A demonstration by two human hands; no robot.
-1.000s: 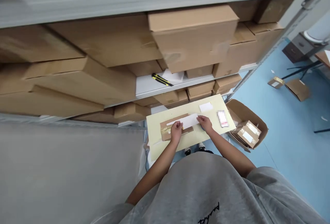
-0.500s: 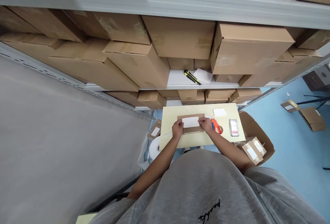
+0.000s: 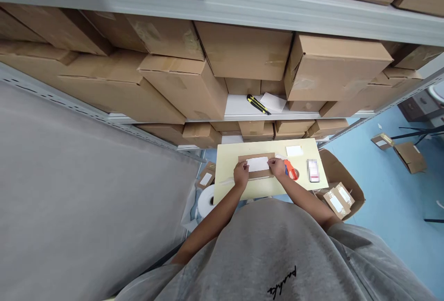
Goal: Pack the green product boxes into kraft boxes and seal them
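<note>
A white label [image 3: 258, 164] lies over a flat brown cardboard box [image 3: 256, 175] on the pale yellow table [image 3: 229, 153]. My left hand [image 3: 241, 174] pinches the label's left end between thumb and finger. At its right end, the fingers of my right hand [image 3: 276, 167] are closed on the label too. Just right of that hand is an orange tape dispenser [image 3: 289, 169] with a roll of tape. Whether the label touches the box all along cannot be made out.
A phone [image 3: 313, 170] and a stack of white labels [image 3: 294, 150] lie on the table's right side. A yellow-black utility knife [image 3: 258, 104] rests on the shelf ahead among cardboard boxes. Right of the table stands an open carton [image 3: 354, 187] with packed boxes; a white roll [image 3: 206, 201] stands left.
Both hands keep hold of the label's ends over the box, with only a very slight shift to the right. The camera view has turned a little.
</note>
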